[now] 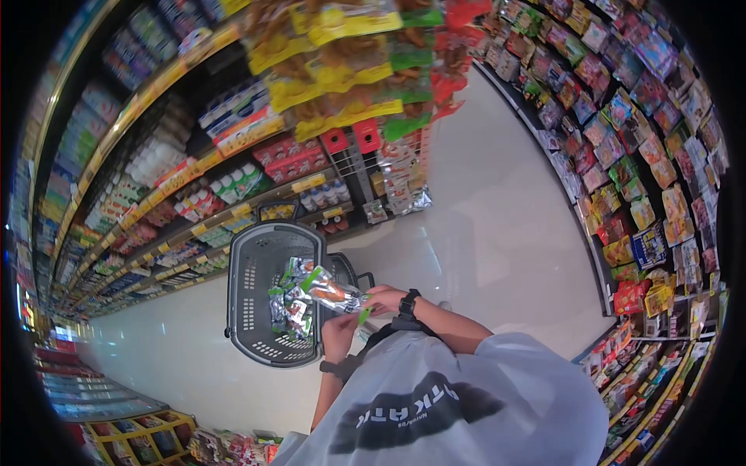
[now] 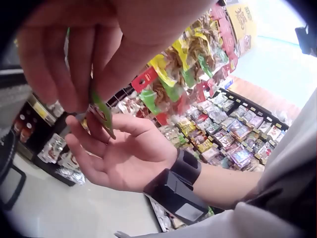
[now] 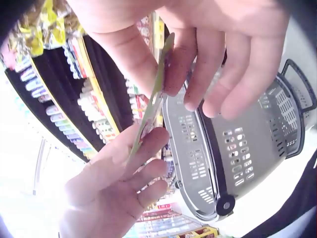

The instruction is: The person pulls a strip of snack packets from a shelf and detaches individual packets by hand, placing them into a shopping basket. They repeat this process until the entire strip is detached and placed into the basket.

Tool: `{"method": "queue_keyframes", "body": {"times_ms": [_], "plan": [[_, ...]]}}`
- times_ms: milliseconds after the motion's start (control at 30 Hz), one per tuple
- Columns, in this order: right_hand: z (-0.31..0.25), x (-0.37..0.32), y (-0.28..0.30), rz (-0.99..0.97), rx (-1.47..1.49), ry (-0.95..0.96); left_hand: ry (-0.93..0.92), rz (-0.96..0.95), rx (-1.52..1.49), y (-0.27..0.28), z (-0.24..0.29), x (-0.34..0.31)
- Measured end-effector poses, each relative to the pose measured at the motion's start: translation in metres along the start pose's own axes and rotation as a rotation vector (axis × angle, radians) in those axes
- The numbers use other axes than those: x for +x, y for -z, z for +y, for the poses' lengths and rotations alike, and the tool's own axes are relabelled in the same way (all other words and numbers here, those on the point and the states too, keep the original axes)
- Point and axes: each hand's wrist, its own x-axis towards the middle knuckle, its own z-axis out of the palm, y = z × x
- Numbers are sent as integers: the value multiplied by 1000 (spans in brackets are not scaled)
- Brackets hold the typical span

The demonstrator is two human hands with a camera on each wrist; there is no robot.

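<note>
A shiny snack packet (image 1: 332, 293) with green ends is held between both hands, close to the near side of a grey shopping basket (image 1: 268, 299). My left hand (image 1: 337, 339) pinches one end between thumb and fingers. The right hand (image 1: 383, 300) pinches the opposite end; in the right wrist view its thumb and forefinger grip the green edge (image 3: 157, 87). Seen from both wrists, the packet is nearly edge-on, so its printed face is hidden there. Several similar silver and green packets (image 1: 291, 311) lie inside the basket.
Store shelves (image 1: 175, 175) with bottles and boxes run along the left. Hanging yellow and green snack bags (image 1: 334, 70) jut out at the aisle end. A packed rack of snack packets (image 1: 622, 163) curves along the right. Pale floor (image 1: 497, 210) lies between them.
</note>
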Motion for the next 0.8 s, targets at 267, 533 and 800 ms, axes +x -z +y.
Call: {"method": "queue_keyframes", "body": {"times_ms": [267, 533, 800], "plan": [[22, -78, 109, 9, 144, 122, 338, -322, -381, -109, 32, 26], [43, -127, 146, 125, 279, 64, 499, -474, -395, -160, 50, 26], [32, -147, 162, 173, 213, 47, 495, -522, -340, -185, 70, 28]]}}
